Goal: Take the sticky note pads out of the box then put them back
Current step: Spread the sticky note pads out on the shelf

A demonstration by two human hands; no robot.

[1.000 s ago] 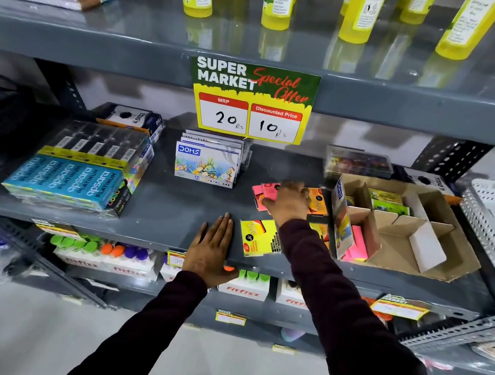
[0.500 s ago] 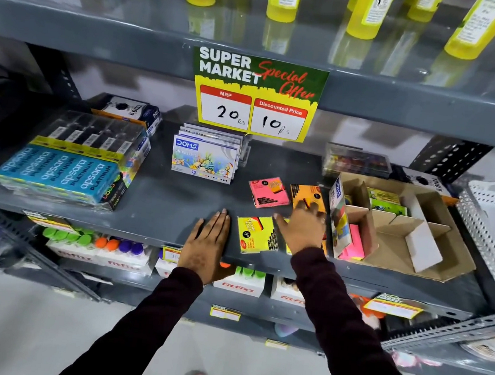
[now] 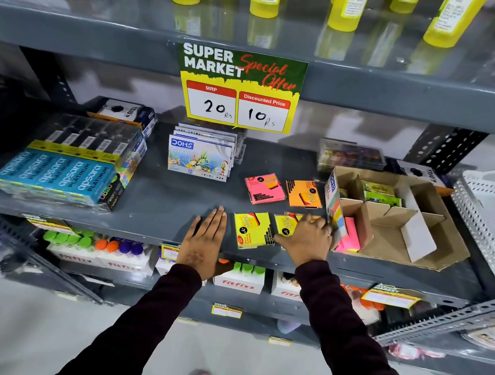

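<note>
Nearest, the left hand (image 3: 206, 244) is laid flat, fingers together, on the shelf (image 3: 158, 208), holding nothing. Beside it a yellow pad (image 3: 252, 229) lies free. The right hand (image 3: 305, 239) is spread, palm down, over a second yellow pad (image 3: 285, 225) beside the box (image 3: 436, 237). Farther back lie a pink pad (image 3: 264, 188) and an orange pad (image 3: 303, 194). The pad is probably best pinched by its edges and kept level.

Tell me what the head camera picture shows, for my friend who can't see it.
A person's right hand rests on a yellow sticky note pad beside a cardboard box on a grey shelf. The left hand lies flat nearby. Another yellow pad, a pink pad and an orange pad lie loose.
</note>
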